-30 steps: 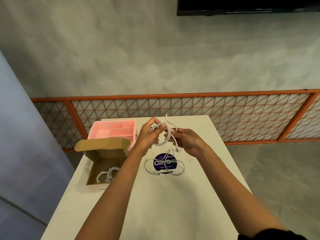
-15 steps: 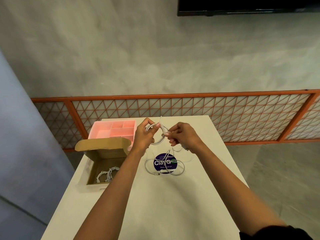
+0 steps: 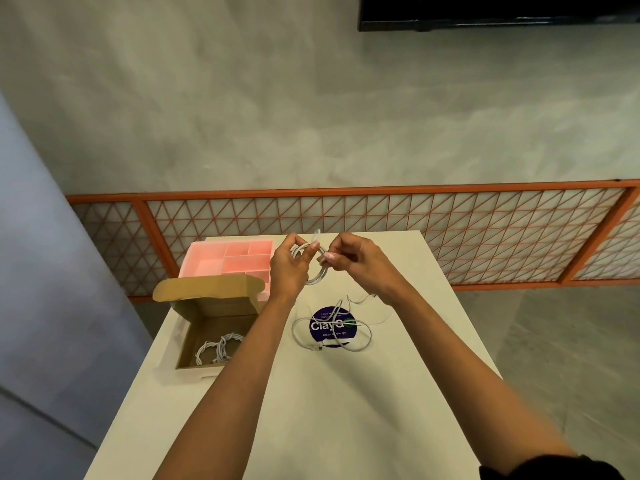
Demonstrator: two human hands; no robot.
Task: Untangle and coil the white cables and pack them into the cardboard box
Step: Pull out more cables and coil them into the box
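Above the far half of the table, my left hand [image 3: 289,268] holds a small coil of white cable [image 3: 318,276] with its fingers curled through the loops. My right hand [image 3: 356,263] pinches the same cable's free end just right of the coil. A loose tangle of white cable [image 3: 330,336] lies on the table below both hands, over a round purple sticker. The open cardboard box [image 3: 194,336] sits at the table's left edge, flap raised, with coiled white cables [image 3: 218,349] inside.
A pink divided tray [image 3: 207,263] stands behind the box at the far left corner. The white table [image 3: 311,410] is narrow, with floor dropping off on both sides. An orange lattice railing [image 3: 450,230] runs behind it.
The free cable end that stuck up and hung down between my hands has been wound in, so the coil is tighter. My right hand moved closer to the left.
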